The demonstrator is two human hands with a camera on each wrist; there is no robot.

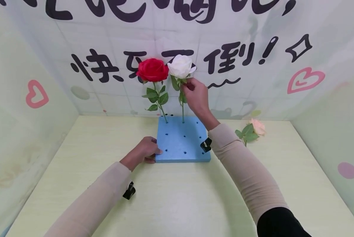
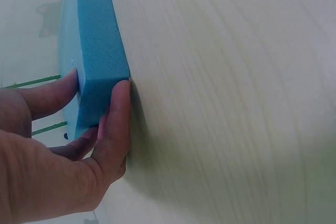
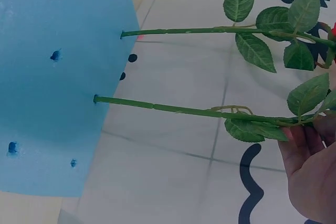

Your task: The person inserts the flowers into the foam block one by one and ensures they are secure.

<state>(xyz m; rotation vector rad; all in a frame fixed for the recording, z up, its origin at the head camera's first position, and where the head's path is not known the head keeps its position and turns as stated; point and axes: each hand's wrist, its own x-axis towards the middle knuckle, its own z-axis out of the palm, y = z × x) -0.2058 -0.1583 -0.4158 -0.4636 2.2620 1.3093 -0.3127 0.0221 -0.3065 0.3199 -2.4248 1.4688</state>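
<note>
A blue foam block with rows of small holes lies on the table. My left hand grips its near left corner; in the left wrist view the thumb presses the holed face while the fingers wrap the side. Just under its bloom, my right hand pinches the stem of a white rose. That rose's green stem stands in a back-row hole. To its left, a red rose is upright in another back-row hole, leaning slightly left.
A pale pink rose with green leaves lies on the table at the right, partly behind the right sleeve. A printed backdrop with black lettering rises behind the block, and printed walls flank both sides.
</note>
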